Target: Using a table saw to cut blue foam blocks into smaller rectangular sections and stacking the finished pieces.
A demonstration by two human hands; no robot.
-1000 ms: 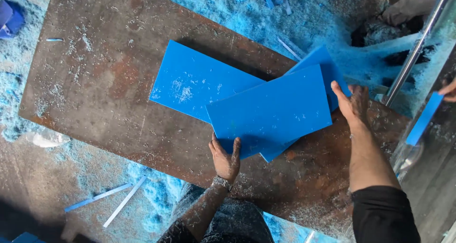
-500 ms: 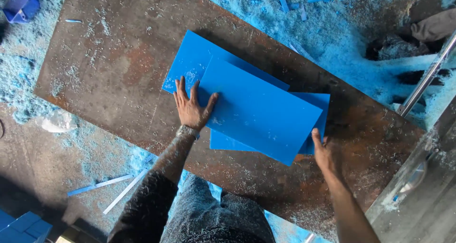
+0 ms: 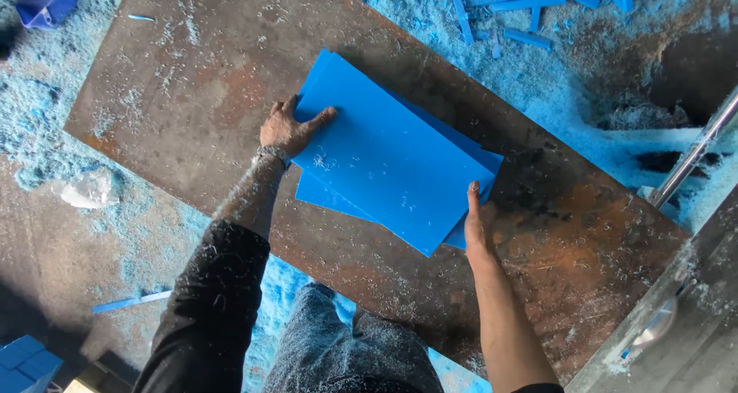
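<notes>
Two or three flat blue plastic sheets [image 3: 384, 155] lie stacked, nearly squared up, on a rusty brown metal plate [image 3: 177, 93]. My left hand [image 3: 288, 128] rests with fingers spread on the stack's left end, thumb on the top sheet. My right hand [image 3: 477, 224] presses flat against the stack's right edge, fingers straight. A lower sheet pokes out a little at the bottom left and along the far right edge.
Blue shavings [image 3: 538, 78] cover the ground around the plate. Several blue offcut strips [image 3: 553, 1] lie at the top right. A shiny metal bar [image 3: 692, 159] slants at the right. A blue container [image 3: 46, 1] sits top left; my knee [image 3: 338, 347] is below.
The fanned-out sheets have been pushed together into a tidier stack. My left hand slid to the stack's left end, and my right hand came in against its right edge.
</notes>
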